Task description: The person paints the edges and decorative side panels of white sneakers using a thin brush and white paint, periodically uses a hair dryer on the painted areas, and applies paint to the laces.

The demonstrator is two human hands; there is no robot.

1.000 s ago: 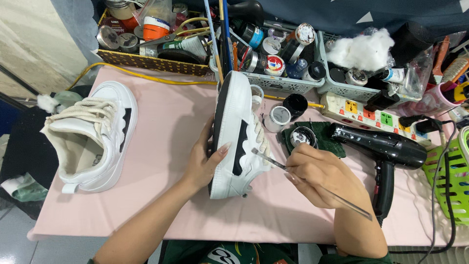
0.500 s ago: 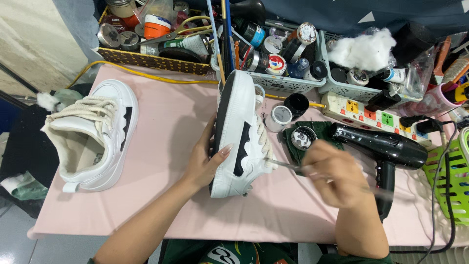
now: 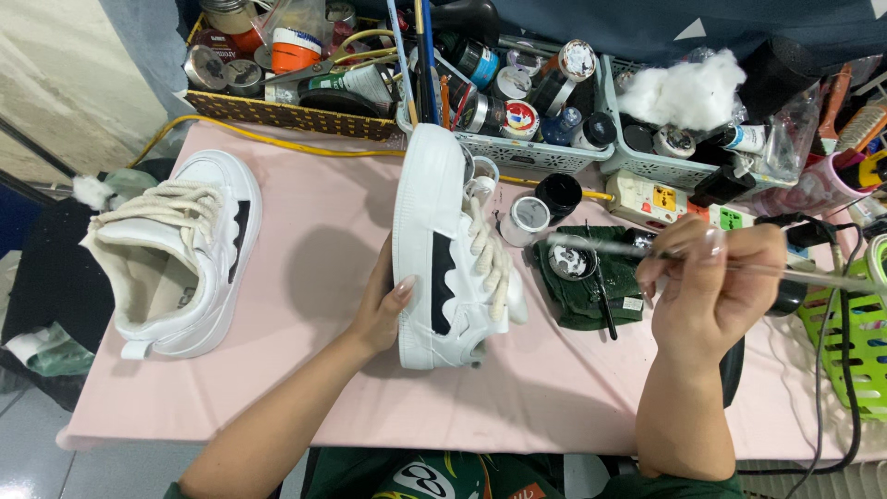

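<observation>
My left hand [image 3: 382, 310] grips the sole of a white sneaker with black wavy trim [image 3: 445, 249], held on its side on the pink table cover [image 3: 314, 231]. My right hand [image 3: 711, 286] holds a thin paintbrush [image 3: 647, 254] by its handle, the tip reaching over a small open paint jar [image 3: 571, 261] on a dark green cloth [image 3: 582, 286]. The matching second sneaker [image 3: 180, 254] sits upright at the left.
Baskets [image 3: 517, 152] crammed with paint pots, bottles and brushes line the back edge. Two small jars [image 3: 543, 205] stand by the shoe. A power strip [image 3: 684, 205], a black hair dryer partly behind my right hand, and a green basket [image 3: 855, 342] fill the right side.
My right hand has lifted the brush away from the sneaker's side and swung it right, over the paint jar. The left hand and the sneaker have stayed put.
</observation>
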